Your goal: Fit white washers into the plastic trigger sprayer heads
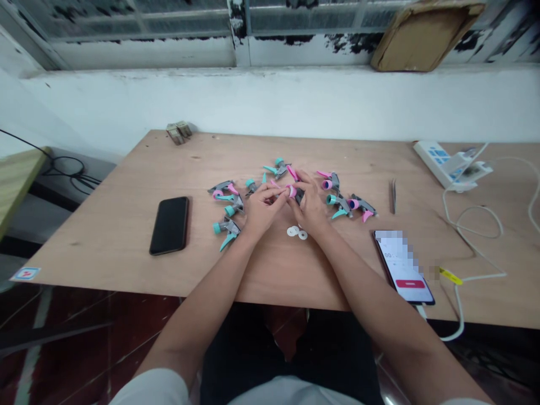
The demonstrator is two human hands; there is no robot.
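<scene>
Left hand (262, 214): closed, fingertips (282, 192) pinching toward the pink collar of a grey trigger-sprayer head (298, 196).
Right hand (311, 207): closed around the same head, fingers over its grey body.
Held head: between both hands, above the middle of a plywood table (101, 247).
Loose sprayer heads: grey with teal and pink parts, lying in two loose groups, one (228, 226) just left of the left hand, the other (340, 203) just right of the right hand.
White washers (295, 231): three, flat on the wood just below the hands, touching one another.
Table, left: black smartphone (169, 225), face down or dark, well apart from the hands.
Table, right: tweezers (392, 197), and a second smartphone (404, 269) with a lit screen, partly pixelated, and a red button.
Far edge: white power strip (442, 163) with a white cable (472, 225) trailing across the wood.
Window ledge: flattened cardboard (426, 34), leaning.
</scene>
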